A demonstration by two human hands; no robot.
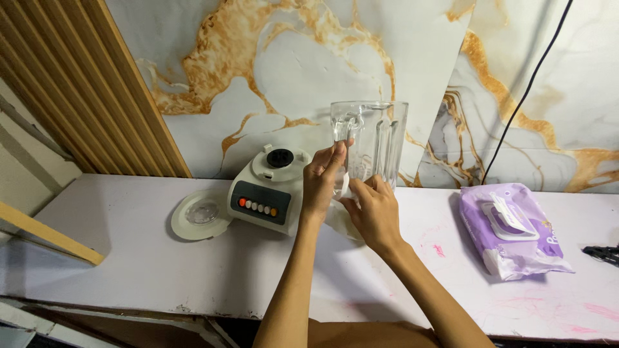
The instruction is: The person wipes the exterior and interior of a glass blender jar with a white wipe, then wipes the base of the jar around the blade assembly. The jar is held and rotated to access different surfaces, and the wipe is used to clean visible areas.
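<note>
On the white counter, both hands met at a clear blender jar point(371, 138).

Its base was hidden behind the hands, and whether it stood on the counter point(129, 251) or hung lifted could not be told; a black object point(603, 253) at three o'clock was cut off. The left hand point(320, 183) rose upright, fingers pinched together on a white wipe point(343, 187) against the glass. The right hand point(374, 212) reached in, fingers curled onto the jar's lower wall. At nine o'clock sat the blender base point(271, 187) and a round lid point(201, 216); a purple wipes pack point(512, 229) lay at three.
</note>
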